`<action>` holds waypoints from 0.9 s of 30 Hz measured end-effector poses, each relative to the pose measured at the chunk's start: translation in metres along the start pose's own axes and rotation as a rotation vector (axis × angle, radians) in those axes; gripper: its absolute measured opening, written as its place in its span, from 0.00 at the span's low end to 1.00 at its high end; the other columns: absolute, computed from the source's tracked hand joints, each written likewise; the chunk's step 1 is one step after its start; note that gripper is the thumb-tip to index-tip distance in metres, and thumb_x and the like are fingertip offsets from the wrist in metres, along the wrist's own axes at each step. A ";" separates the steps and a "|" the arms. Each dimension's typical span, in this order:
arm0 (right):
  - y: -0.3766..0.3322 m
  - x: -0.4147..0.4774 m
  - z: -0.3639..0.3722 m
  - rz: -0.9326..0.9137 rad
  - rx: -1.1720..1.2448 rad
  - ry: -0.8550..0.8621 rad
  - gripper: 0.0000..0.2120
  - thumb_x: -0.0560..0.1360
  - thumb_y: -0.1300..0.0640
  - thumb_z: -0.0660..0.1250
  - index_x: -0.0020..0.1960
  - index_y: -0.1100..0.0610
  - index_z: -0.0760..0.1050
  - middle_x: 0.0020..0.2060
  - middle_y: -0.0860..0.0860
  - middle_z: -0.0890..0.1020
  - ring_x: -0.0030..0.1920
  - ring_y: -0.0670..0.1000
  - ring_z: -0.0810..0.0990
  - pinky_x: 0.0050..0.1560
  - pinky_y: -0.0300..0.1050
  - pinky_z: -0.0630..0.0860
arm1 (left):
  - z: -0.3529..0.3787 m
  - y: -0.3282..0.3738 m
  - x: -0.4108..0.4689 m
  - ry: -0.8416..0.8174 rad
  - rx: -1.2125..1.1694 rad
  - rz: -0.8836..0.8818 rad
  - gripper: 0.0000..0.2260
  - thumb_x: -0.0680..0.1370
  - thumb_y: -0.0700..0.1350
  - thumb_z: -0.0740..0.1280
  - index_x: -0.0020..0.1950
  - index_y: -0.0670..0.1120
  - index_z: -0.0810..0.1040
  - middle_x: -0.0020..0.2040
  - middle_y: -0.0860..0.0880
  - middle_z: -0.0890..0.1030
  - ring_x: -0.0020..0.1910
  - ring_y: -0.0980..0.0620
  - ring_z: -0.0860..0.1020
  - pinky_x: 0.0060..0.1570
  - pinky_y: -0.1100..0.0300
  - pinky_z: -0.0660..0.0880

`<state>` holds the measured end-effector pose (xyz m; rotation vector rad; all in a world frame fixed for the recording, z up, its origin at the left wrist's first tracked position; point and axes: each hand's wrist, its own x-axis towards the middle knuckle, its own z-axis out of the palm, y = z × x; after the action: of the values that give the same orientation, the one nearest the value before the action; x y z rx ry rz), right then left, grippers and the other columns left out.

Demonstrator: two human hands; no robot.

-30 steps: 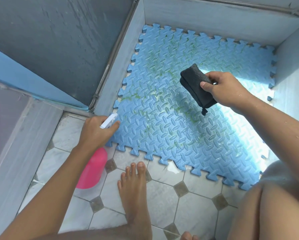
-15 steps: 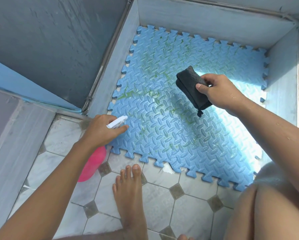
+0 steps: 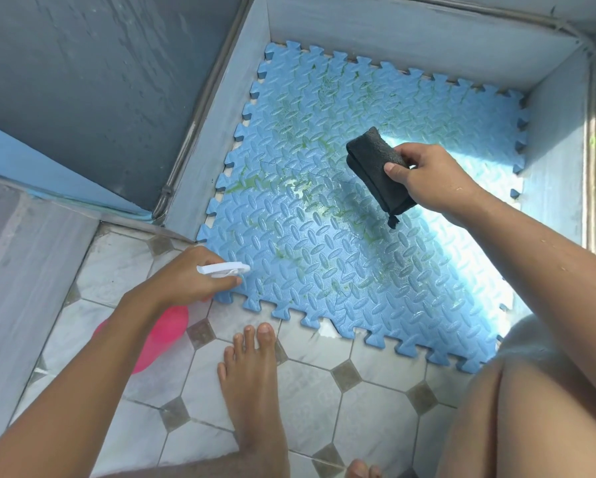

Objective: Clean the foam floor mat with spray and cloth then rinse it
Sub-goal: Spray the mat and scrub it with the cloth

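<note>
One blue mat (image 3: pixel 375 236) (green-stained) on tiled floor (image 3: pixel 306 391).

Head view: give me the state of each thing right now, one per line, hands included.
foam mat: flat on the floor, wet sheen, green stains across its middle.
spray bottle: gripped, white nozzle aimed over the mat's near edge.
black cloth: folded, held above the mat; contact unclear.
left hand: closed on the spray bottle's trigger head.
right hand: closed on the black cloth.

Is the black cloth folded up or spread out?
Folded. The cloth is a thick doubled-over pad in the right hand, held above the mat.
</note>
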<state>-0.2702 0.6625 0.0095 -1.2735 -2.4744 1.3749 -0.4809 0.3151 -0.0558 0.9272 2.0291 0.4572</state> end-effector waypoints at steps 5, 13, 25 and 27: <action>0.000 -0.001 0.001 -0.010 -0.005 -0.007 0.06 0.81 0.53 0.66 0.53 0.53 0.80 0.42 0.50 0.81 0.42 0.51 0.79 0.47 0.48 0.75 | -0.003 -0.002 -0.004 0.107 0.063 0.006 0.25 0.68 0.65 0.74 0.33 0.42 0.75 0.27 0.46 0.75 0.27 0.54 0.71 0.32 0.58 0.66; 0.011 -0.002 0.018 0.006 0.025 0.142 0.08 0.80 0.53 0.65 0.56 0.53 0.79 0.47 0.52 0.82 0.48 0.58 0.82 0.49 0.51 0.78 | -0.001 0.032 0.004 0.420 0.051 0.049 0.23 0.75 0.56 0.74 0.30 0.42 0.71 0.25 0.47 0.69 0.26 0.47 0.69 0.30 0.55 0.65; 0.039 -0.070 0.166 -0.875 -0.588 -0.338 0.16 0.80 0.51 0.64 0.66 0.51 0.77 0.53 0.52 0.76 0.53 0.56 0.74 0.47 0.52 0.78 | -0.020 0.041 0.018 0.674 -0.096 0.027 0.23 0.73 0.63 0.68 0.39 0.41 0.79 0.33 0.42 0.80 0.36 0.38 0.79 0.39 0.46 0.76; 0.041 -0.073 0.177 -1.040 -0.658 -0.436 0.18 0.78 0.57 0.67 0.68 0.51 0.76 0.54 0.54 0.76 0.50 0.58 0.74 0.39 0.50 0.77 | -0.022 0.037 0.017 0.691 -0.105 0.044 0.23 0.73 0.62 0.68 0.39 0.40 0.79 0.34 0.40 0.81 0.37 0.37 0.79 0.39 0.46 0.76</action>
<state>-0.2652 0.5026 -0.1034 0.4700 -3.1684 0.5937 -0.4888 0.3523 -0.0301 0.8157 2.5633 1.0049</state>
